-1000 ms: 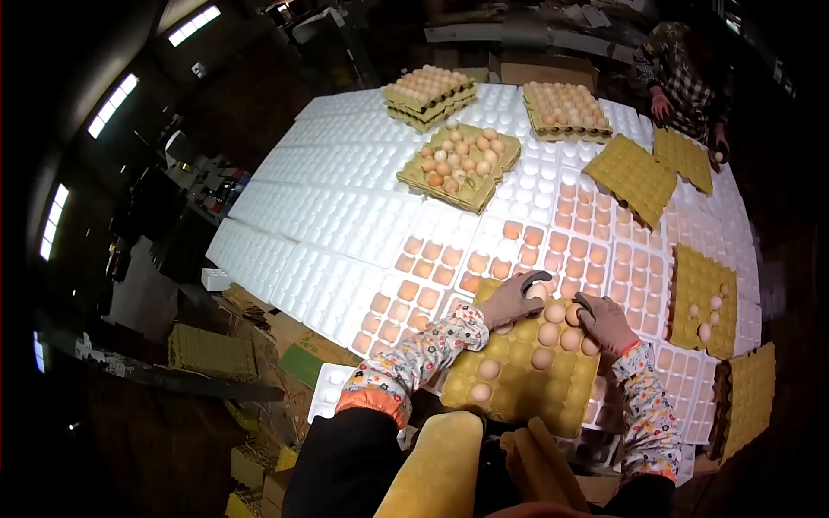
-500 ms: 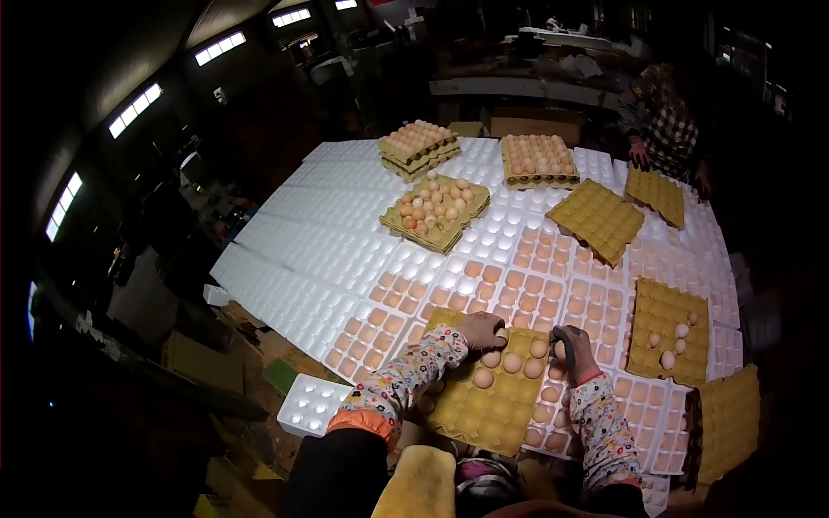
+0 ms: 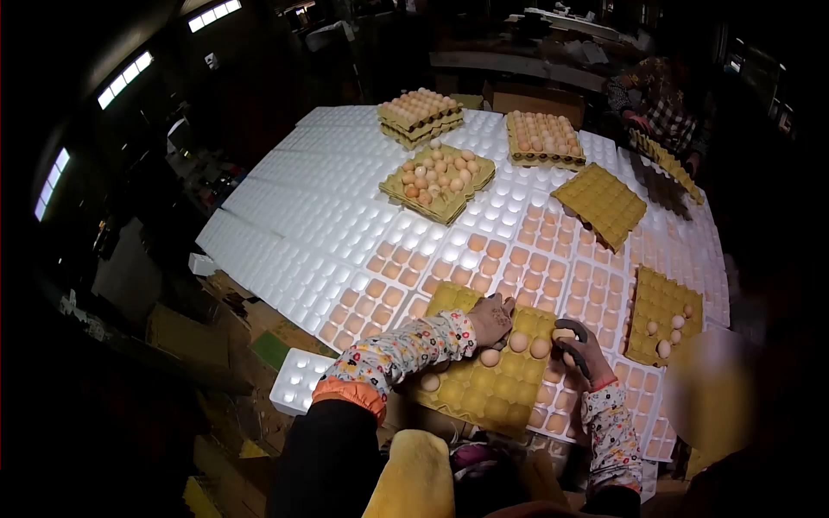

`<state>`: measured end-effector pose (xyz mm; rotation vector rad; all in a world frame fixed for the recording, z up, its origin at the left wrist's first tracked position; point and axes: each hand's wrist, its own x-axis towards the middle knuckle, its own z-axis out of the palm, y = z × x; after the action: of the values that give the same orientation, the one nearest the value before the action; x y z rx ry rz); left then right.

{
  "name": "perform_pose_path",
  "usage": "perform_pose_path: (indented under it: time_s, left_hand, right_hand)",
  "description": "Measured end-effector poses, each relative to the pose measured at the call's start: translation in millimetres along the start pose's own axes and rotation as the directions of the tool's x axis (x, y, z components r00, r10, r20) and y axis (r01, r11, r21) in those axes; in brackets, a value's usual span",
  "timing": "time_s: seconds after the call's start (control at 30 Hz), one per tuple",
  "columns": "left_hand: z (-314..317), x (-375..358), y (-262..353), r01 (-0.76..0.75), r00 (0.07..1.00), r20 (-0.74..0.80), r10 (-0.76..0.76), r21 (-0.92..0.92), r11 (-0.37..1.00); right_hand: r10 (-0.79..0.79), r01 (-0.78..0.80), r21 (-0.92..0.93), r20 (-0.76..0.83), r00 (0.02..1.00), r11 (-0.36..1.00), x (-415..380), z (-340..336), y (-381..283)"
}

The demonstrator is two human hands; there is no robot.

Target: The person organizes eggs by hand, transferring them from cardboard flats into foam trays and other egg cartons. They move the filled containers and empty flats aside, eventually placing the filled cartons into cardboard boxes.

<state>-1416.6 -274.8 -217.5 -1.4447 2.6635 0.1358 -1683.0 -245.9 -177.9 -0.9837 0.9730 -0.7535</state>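
Observation:
A yellow egg tray (image 3: pixel 492 393) lies in front of me on top of white egg trays, with several brown eggs (image 3: pixel 519 343) on it. My left hand (image 3: pixel 490 321), in a glove, is over the tray's far part. Its fingers are curled together, and what they hold, if anything, is hidden. At the tray's right edge, my gloved right hand (image 3: pixel 589 352) grips an egg (image 3: pixel 563 335) between thumb and fingers. Beneath that hand are eggs seated in the white tray cells (image 3: pixel 553 395).
White trays (image 3: pixel 294 216) cover the table. Beyond are stacked egg trays (image 3: pixel 420 116), a heaped tray (image 3: pixel 440 211) and another stack (image 3: pixel 546 138). Yellow trays lie at right (image 3: pixel 604 207), one with loose eggs (image 3: pixel 665 315). A co-worker (image 3: pixel 661 108) stands far right. A blurred yellowish shape (image 3: pixel 712 388) is near right.
Fewer eggs lie on the yellow tray before me. My left hand has shifted slightly across it. The view has tipped downward. The co-worker's yellow tray is now tilted up.

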Motion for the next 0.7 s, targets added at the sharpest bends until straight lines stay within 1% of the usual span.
perform_pose_path:
  time_s: [0.03,0.07,0.1,0.13,0.17,0.2,0.23,0.27,0.3,0.33,0.37,0.4,0.43,0.47,0.5,0.53,0.57,0.6,0.63,0.67,0.7]
  left_hand:
    - [-43.7,-6.5,6.4,-0.080,0.980,0.191,0.061,0.096,0.992]
    - [-50.5,-3.9,5.6,-0.107,0.965,0.250,0.080,0.096,0.990]
    - [-43.6,-3.9,0.8,-0.131,0.973,0.202,0.108,0.105,0.986]
    - [-61.0,-15.9,-6.7,-0.168,0.970,0.180,0.161,0.023,0.986]
    - [-62.5,-26.8,-12.3,-0.080,0.987,0.133,0.090,-0.081,0.994]
    - [-42.7,-38.9,-20.9,-0.028,0.999,-0.029,0.021,-0.284,0.958]
    - [-40.9,-64.2,-19.5,0.050,0.973,-0.183,-0.143,-0.437,0.898]
    - [-38.6,-87.9,-33.5,0.042,0.959,-0.214,-0.185,-0.538,0.842]
    - [-34.8,-115.7,-49.9,0.026,0.943,-0.240,-0.231,-0.638,0.770]
    - [-28.3,-141.8,-70.2,0.002,0.923,-0.262,-0.280,-0.726,0.688]
    - [-12.8,-162.7,-100.2,0.150,0.903,-0.188,-0.386,-0.704,0.694]
    - [2.9,-179.3,-136.4,0.288,0.863,-0.130,-0.488,-0.666,0.688]
    - [11.3,-194.7,-171.0,0.448,0.765,-0.149,-0.627,-0.577,0.683]
    - [20.6,-207.9,-199.4,0.605,0.638,-0.181,-0.748,-0.483,0.633]
    - [22.6,-215.1,-226.3,0.683,0.614,-0.191,-0.766,-0.359,0.636]
    - [24.2,-217.4,-248.9,0.745,0.594,-0.206,-0.778,-0.225,0.628]
    - [31.1,-214.2,-266.1,0.744,0.647,-0.080,-0.758,-0.154,0.651]
    - [38.7,-206.1,-284.3,0.731,0.682,0.040,-0.731,-0.085,0.677]
    - [45.9,-195.0,-302.0,0.708,0.700,0.152,-0.698,-0.015,0.706]
    - [56.2,-184.8,-309.7,0.653,0.755,-0.010,-0.656,-0.087,0.752]
    - [55.8,-169.7,-317.3,0.568,0.791,-0.147,-0.594,-0.183,0.802]
  right_hand:
    - [-0.192,0.209,-0.629,0.096,0.977,0.749,7.2,-0.3,0.6]
    - [-0.253,0.197,-0.905,0.105,0.962,0.376,11.4,5.0,14.4]
    - [-0.161,0.062,-0.990,0.041,0.986,0.127,5.7,33.3,1.5]
    - [-0.097,-0.006,-0.997,0.001,0.995,-0.071,7.9,51.6,-1.6]
    - [-0.104,-0.033,-0.985,-0.015,0.994,-0.170,20.3,47.2,16.3]
    - [-0.080,-0.006,-0.981,0.009,0.997,-0.195,31.2,39.4,27.9]
    - [-0.069,-0.037,-0.973,-0.021,0.997,-0.228,27.4,53.5,13.5]
    - [-0.053,-0.046,-0.970,-0.034,0.998,-0.238,26.0,58.8,7.7]
    - [-0.004,-0.087,-0.960,-0.090,0.996,-0.266,28.3,59.4,6.2]
    - [-0.036,-0.059,-0.967,-0.052,0.998,-0.248,24.7,68.5,-7.1]
    - [-0.008,-0.107,-0.980,-0.107,0.994,-0.169,26.4,72.5,-21.2]
    - [0.011,-0.157,-0.983,-0.159,0.987,-0.094,32.7,74.7,-32.1]
    - [-0.056,-0.152,-0.987,-0.154,0.986,0.045,42.5,77.6,-37.8]
    - [-0.120,-0.128,-0.975,-0.151,0.981,0.180,51.0,81.8,-42.4]
    - [-0.083,-0.108,-0.930,-0.146,0.986,0.352,67.3,108.0,-58.9]
    - [-0.078,-0.039,-0.810,-0.104,0.991,0.585,90.8,129.8,-59.0]
    - [0.001,-0.070,-0.649,-0.106,0.994,0.757,115.8,167.3,-62.1]
    - [0.002,-0.032,-0.626,-0.048,0.999,0.779,143.9,198.0,-59.2]
    - [-0.082,0.078,-0.741,0.031,0.996,0.667,177.3,222.7,-50.2]
    - [-0.135,0.145,-0.745,0.074,0.988,0.651,215.7,238.9,-27.0]
    - [-0.213,0.190,-0.794,0.078,0.974,0.577,248.6,261.6,-12.2]
